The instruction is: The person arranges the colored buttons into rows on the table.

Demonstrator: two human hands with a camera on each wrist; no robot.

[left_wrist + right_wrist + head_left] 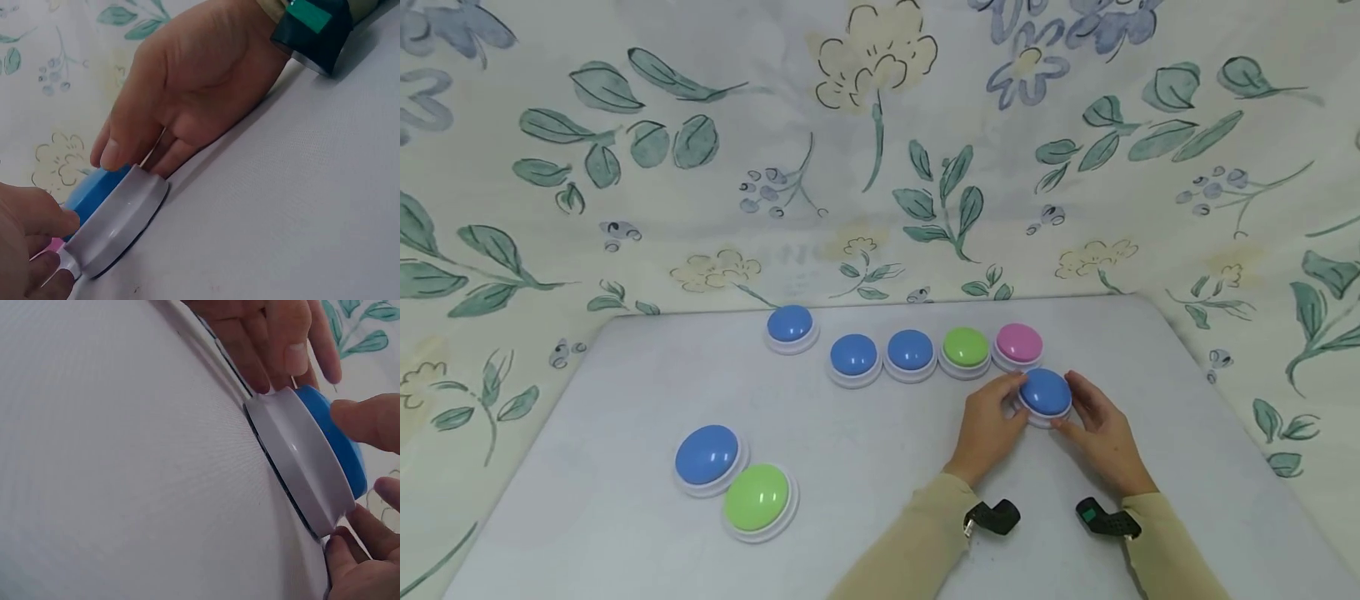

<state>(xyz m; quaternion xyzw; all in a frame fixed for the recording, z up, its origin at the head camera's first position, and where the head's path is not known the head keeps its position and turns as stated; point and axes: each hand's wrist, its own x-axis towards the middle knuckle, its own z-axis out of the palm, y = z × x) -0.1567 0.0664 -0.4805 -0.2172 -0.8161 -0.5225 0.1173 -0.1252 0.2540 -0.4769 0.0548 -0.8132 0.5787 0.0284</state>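
Note:
A blue dome push button (1046,392) with a white round base lies on the table just in front of the pink push button (1018,343). My left hand (991,427) holds its left side, and my right hand (1105,433) holds its right side. In the left wrist view, the blue button's white base (122,219) lies between both hands, with the left fingers (44,215) at the lower left. The right wrist view shows the same base (300,459) sitting flat on the table, with one thumb (365,422) against the blue dome.
Behind my left hand, a green button (966,348) and two blue buttons (911,351) continue the row leftward from the pink one. Another blue button (790,325) stands at the back edge. Front left lie a blue button (706,456) and a green button (757,500), close together. Floral cloth (880,208) hangs behind.

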